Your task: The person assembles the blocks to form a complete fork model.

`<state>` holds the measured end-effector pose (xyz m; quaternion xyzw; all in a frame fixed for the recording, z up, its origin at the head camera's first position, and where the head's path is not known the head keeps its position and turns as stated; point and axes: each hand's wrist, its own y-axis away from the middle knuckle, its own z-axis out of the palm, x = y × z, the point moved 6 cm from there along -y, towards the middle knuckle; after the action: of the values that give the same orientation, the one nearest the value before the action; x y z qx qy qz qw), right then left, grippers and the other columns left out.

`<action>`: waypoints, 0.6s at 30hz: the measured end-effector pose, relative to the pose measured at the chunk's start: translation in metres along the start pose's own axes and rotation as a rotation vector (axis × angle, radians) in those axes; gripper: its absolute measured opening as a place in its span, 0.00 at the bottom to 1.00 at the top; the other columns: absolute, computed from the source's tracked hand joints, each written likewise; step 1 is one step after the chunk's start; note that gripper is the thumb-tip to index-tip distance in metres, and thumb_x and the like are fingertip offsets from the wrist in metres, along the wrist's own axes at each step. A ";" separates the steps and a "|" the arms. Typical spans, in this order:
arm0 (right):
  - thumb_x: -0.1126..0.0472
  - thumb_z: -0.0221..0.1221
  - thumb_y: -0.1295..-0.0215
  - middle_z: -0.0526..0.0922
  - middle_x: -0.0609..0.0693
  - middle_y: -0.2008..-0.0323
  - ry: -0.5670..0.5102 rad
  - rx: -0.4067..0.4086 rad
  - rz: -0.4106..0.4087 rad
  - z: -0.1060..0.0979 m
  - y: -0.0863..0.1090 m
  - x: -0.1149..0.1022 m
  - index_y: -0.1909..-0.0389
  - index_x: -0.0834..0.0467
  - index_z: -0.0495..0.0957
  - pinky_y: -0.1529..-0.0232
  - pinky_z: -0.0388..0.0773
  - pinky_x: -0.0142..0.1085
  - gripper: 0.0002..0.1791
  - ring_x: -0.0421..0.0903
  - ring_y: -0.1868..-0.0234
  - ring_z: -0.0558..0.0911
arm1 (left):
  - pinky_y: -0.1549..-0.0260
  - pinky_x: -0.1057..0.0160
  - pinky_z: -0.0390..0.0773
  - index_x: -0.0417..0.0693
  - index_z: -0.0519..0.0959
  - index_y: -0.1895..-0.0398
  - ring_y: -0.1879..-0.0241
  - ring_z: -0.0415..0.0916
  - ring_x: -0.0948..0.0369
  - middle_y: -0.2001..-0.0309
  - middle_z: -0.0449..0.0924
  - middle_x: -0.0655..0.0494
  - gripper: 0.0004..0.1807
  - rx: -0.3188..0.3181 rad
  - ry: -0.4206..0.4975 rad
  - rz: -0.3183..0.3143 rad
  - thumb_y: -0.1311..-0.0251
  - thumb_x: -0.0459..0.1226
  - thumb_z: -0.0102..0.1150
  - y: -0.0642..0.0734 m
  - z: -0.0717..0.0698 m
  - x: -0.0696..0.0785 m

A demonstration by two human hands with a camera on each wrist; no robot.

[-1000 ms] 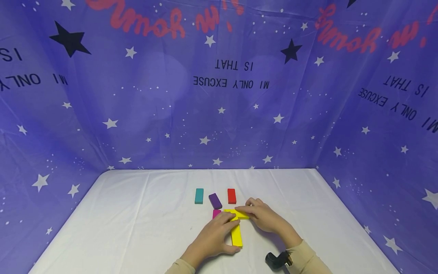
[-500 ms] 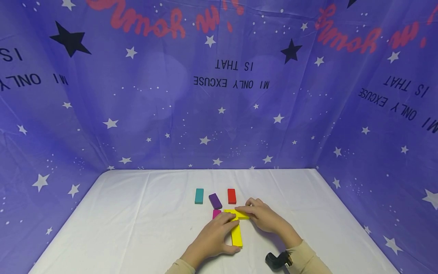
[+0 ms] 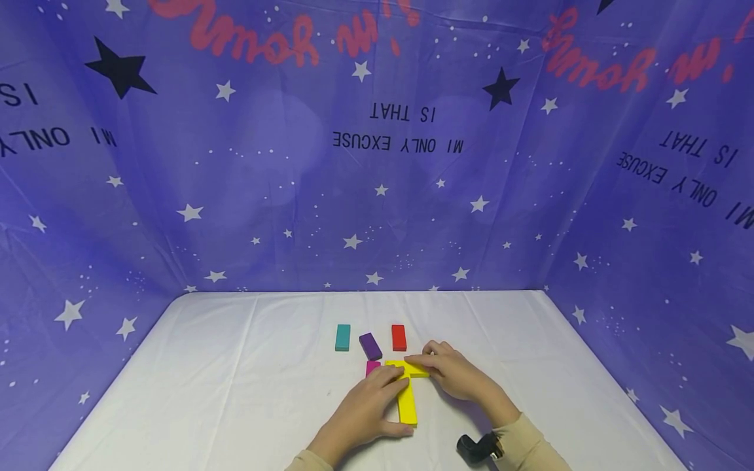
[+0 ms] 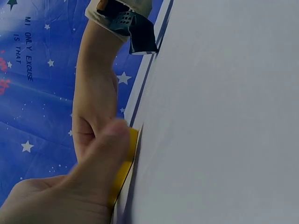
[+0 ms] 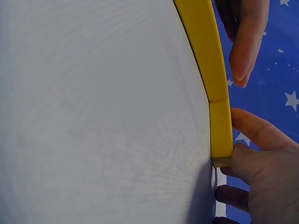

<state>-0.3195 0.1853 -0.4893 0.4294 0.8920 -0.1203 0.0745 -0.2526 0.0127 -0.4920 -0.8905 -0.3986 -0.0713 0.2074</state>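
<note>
Two long yellow blocks lie flat on the table, meeting in a T-like shape. In the head view the upright yellow block (image 3: 408,405) points toward me, and the crosswise yellow block (image 3: 415,369) lies at its far end. My left hand (image 3: 365,405) spans the upright block, its thumb at the near end and its fingers over the joint. My right hand (image 3: 456,373) pinches the right end of the crosswise block, also visible in the right wrist view with thumb and finger at the block's end (image 5: 221,135). A magenta block (image 3: 373,367) is partly hidden behind my left fingers.
Beyond the hands lie a teal block (image 3: 343,337), a tilted purple block (image 3: 370,346) and a red block (image 3: 398,337). A white cloth (image 3: 235,392) covers the table. Purple star-printed curtains (image 3: 377,216) close off the back and sides. A black wrist camera (image 3: 476,449) sits by my right sleeve.
</note>
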 end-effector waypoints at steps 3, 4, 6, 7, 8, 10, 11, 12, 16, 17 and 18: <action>0.61 0.56 0.29 0.73 0.37 0.58 -0.003 -0.006 0.004 0.000 0.000 0.000 0.38 0.33 0.76 0.55 0.73 0.35 0.24 0.37 0.57 0.68 | 0.33 0.53 0.72 0.52 0.75 0.35 0.32 0.67 0.58 0.32 0.71 0.57 0.46 0.026 0.007 -0.006 0.52 0.69 0.64 0.002 -0.005 -0.003; 0.62 0.56 0.29 0.73 0.37 0.58 -0.005 -0.007 0.004 -0.001 0.000 0.000 0.38 0.33 0.76 0.55 0.73 0.35 0.24 0.37 0.57 0.68 | 0.32 0.53 0.71 0.51 0.75 0.34 0.31 0.67 0.57 0.32 0.71 0.57 0.47 0.038 0.011 -0.010 0.53 0.69 0.64 0.003 -0.006 -0.005; 0.62 0.56 0.29 0.74 0.37 0.58 -0.006 -0.009 0.003 -0.001 0.000 -0.001 0.38 0.33 0.76 0.55 0.72 0.35 0.24 0.37 0.57 0.68 | 0.32 0.53 0.70 0.51 0.74 0.34 0.30 0.66 0.57 0.31 0.70 0.56 0.47 0.052 0.015 -0.026 0.53 0.69 0.64 0.006 -0.009 -0.010; 0.61 0.56 0.28 0.74 0.37 0.57 -0.006 -0.012 0.006 -0.001 0.000 -0.001 0.38 0.33 0.76 0.55 0.72 0.35 0.24 0.37 0.57 0.68 | 0.32 0.53 0.70 0.50 0.74 0.33 0.30 0.66 0.57 0.30 0.70 0.56 0.47 0.061 0.017 -0.035 0.53 0.68 0.64 0.007 -0.011 -0.013; 0.61 0.56 0.28 0.74 0.37 0.57 -0.007 -0.013 0.008 -0.001 -0.001 -0.001 0.38 0.33 0.76 0.55 0.72 0.35 0.24 0.37 0.57 0.68 | 0.31 0.53 0.70 0.50 0.73 0.33 0.30 0.65 0.57 0.30 0.69 0.56 0.48 0.064 0.017 -0.048 0.52 0.68 0.64 0.008 -0.012 -0.016; 0.62 0.56 0.28 0.74 0.37 0.57 -0.012 -0.018 0.013 -0.001 -0.001 -0.002 0.38 0.33 0.76 0.55 0.72 0.35 0.24 0.37 0.57 0.68 | 0.32 0.52 0.70 0.51 0.73 0.32 0.30 0.65 0.57 0.29 0.68 0.56 0.47 0.069 0.026 -0.081 0.51 0.67 0.65 0.011 -0.014 -0.023; 0.62 0.56 0.28 0.74 0.37 0.57 -0.014 -0.022 0.019 -0.001 -0.001 -0.002 0.38 0.33 0.76 0.55 0.72 0.35 0.24 0.37 0.57 0.68 | 0.32 0.52 0.70 0.51 0.73 0.32 0.30 0.65 0.57 0.29 0.68 0.57 0.47 0.069 0.029 -0.099 0.51 0.66 0.65 0.012 -0.015 -0.027; 0.62 0.56 0.28 0.74 0.37 0.57 -0.016 -0.026 0.024 -0.001 -0.001 -0.002 0.38 0.33 0.76 0.54 0.73 0.36 0.25 0.37 0.57 0.68 | 0.31 0.52 0.70 0.51 0.72 0.32 0.30 0.65 0.56 0.29 0.68 0.56 0.46 0.069 0.035 -0.116 0.51 0.66 0.66 0.014 -0.016 -0.030; 0.63 0.54 0.28 0.74 0.37 0.55 -0.023 -0.046 0.059 -0.001 -0.001 -0.003 0.37 0.32 0.75 0.53 0.73 0.37 0.26 0.38 0.55 0.69 | 0.31 0.50 0.69 0.52 0.71 0.31 0.29 0.64 0.55 0.28 0.68 0.56 0.45 0.057 0.053 -0.171 0.50 0.63 0.67 0.018 -0.018 -0.042; 0.63 0.54 0.28 0.74 0.37 0.54 -0.028 -0.052 0.070 -0.001 -0.001 -0.003 0.37 0.32 0.75 0.52 0.74 0.38 0.26 0.38 0.55 0.69 | 0.31 0.50 0.68 0.52 0.71 0.31 0.29 0.64 0.54 0.28 0.68 0.56 0.45 0.055 0.051 -0.180 0.49 0.63 0.67 0.019 -0.018 -0.045; 0.62 0.53 0.27 0.75 0.37 0.54 -0.034 -0.057 0.077 -0.001 -0.001 -0.003 0.37 0.32 0.75 0.52 0.73 0.38 0.25 0.38 0.54 0.69 | 0.31 0.50 0.68 0.52 0.71 0.31 0.29 0.64 0.54 0.29 0.68 0.56 0.45 0.056 0.049 -0.184 0.49 0.63 0.67 0.020 -0.018 -0.046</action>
<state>-0.3187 0.1827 -0.4876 0.4591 0.8764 -0.0993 0.1063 -0.2683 -0.0387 -0.4953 -0.8421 -0.4753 -0.1006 0.2343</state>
